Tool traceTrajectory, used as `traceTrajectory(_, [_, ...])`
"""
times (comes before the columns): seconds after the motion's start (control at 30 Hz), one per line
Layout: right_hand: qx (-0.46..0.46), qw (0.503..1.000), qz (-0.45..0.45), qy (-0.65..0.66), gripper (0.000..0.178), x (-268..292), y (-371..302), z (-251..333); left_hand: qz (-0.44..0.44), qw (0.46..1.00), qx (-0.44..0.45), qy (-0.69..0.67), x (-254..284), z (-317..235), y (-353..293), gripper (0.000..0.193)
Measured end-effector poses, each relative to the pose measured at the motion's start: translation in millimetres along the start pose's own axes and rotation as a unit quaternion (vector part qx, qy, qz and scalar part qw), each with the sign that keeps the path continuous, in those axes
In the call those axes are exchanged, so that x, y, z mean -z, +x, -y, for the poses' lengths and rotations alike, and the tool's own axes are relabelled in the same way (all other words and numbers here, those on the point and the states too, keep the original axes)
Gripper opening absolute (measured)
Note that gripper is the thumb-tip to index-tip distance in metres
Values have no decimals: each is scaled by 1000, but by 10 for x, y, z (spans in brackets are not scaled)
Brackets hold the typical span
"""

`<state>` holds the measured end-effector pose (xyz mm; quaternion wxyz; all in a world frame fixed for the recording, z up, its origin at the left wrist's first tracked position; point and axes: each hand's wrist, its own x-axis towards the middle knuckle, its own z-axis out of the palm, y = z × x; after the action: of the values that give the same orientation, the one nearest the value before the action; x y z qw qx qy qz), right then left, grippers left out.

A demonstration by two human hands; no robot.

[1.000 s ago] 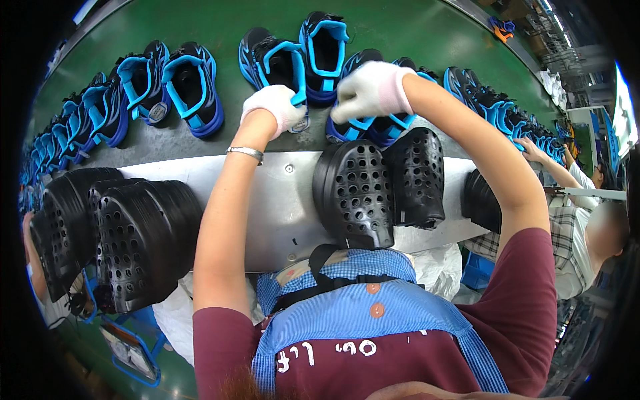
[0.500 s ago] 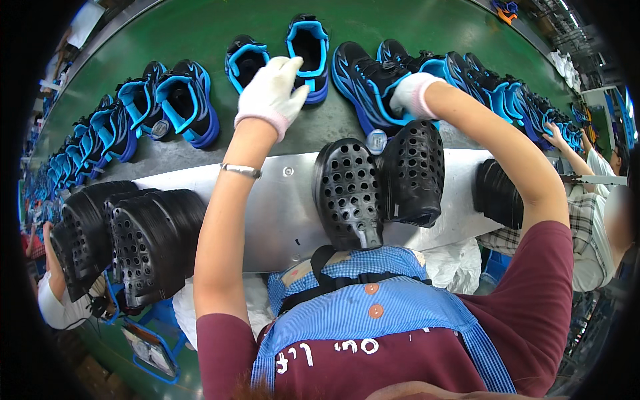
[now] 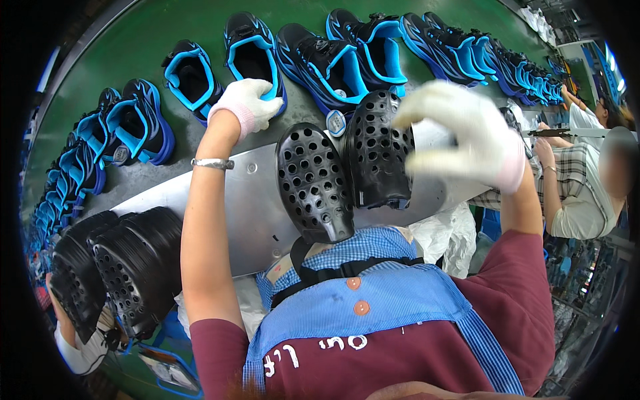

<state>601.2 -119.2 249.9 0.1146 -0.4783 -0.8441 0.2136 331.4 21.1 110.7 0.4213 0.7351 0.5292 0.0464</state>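
My left hand [image 3: 247,107], in a white glove, has its fingers and thumb closed around the heel collar of a black-and-blue sneaker [image 3: 257,61]. A matching sneaker [image 3: 193,80] stands just left of it. My right hand [image 3: 470,137], gloved too and smeared by motion, is raised with thumb and fingers spread and nothing visible in them. Close to its fingertips stands a black perforated plastic shoe form [image 3: 380,150], beside a second black form [image 3: 312,177] on the metal ledge. Another pair of sneakers [image 3: 320,63] stands behind these forms.
More sneakers line the green surface [image 3: 180,27] to the left and right. Several stacked black forms [image 3: 130,267] sit on the ledge [image 3: 243,193] at left. A round tag [image 3: 335,123] lies by the middle forms. Co-workers [image 3: 580,180] sit at both sides.
My right hand has come out of a sneaker's heel and swung toward me and right. My left fingers have curled onto the neighbouring sneaker's heel. The whole scene has shifted left in view.
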Motion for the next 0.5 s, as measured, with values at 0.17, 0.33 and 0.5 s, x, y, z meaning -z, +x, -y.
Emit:
traceTrajectory(0.17, [-1,997,21,-71,73,-145,-253,271,76,987,71,125,-16,-23,62,38])
traceTrajectory(0.33, [-7,996,-19,-84,71,-256,-240,332,98,981,99,132,60,-35,59,39])
traceTrajectory(0.5, [44,995,-35,-78,60,-275,-186,348,82,990,77,84,-5,-11,-176,44])
